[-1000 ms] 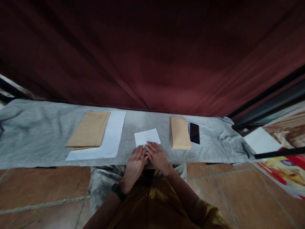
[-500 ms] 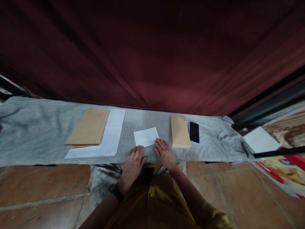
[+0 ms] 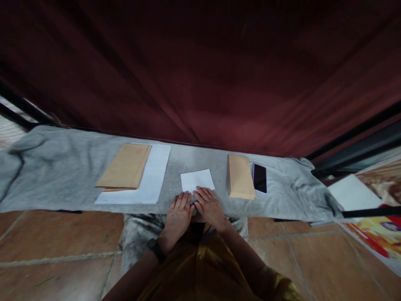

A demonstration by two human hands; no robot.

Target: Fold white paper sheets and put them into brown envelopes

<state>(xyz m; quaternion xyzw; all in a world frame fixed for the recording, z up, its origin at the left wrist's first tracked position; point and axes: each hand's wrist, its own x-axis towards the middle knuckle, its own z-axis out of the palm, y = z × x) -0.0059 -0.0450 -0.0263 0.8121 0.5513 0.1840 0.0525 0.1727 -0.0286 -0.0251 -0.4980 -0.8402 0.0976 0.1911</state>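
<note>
A folded white sheet of paper (image 3: 196, 179) lies flat on the grey cloth in front of me. My left hand (image 3: 179, 212) rests palm down at its near left corner, fingers stretched out. Just beside it, my right hand (image 3: 209, 205) lies flat with its fingertips over the paper's near edge. The two thumbs are close together. Left of the hands, brown envelopes (image 3: 125, 166) sit on top of white paper sheets (image 3: 159, 167). To the right is a stack of narrow brown envelopes (image 3: 240, 177).
A phone (image 3: 260, 178) with a dark screen lies right of the narrow envelopes. Grey cloth (image 3: 69, 167) covers the long table. A dark red curtain (image 3: 200, 83) hangs behind it. At the far right is a printed colourful package (image 3: 376, 238), with tiled floor (image 3: 303, 255) below.
My right hand has slid left along the paper's near edge, towards my left hand. The camera view has shifted slightly, moving the table items a little to the right.
</note>
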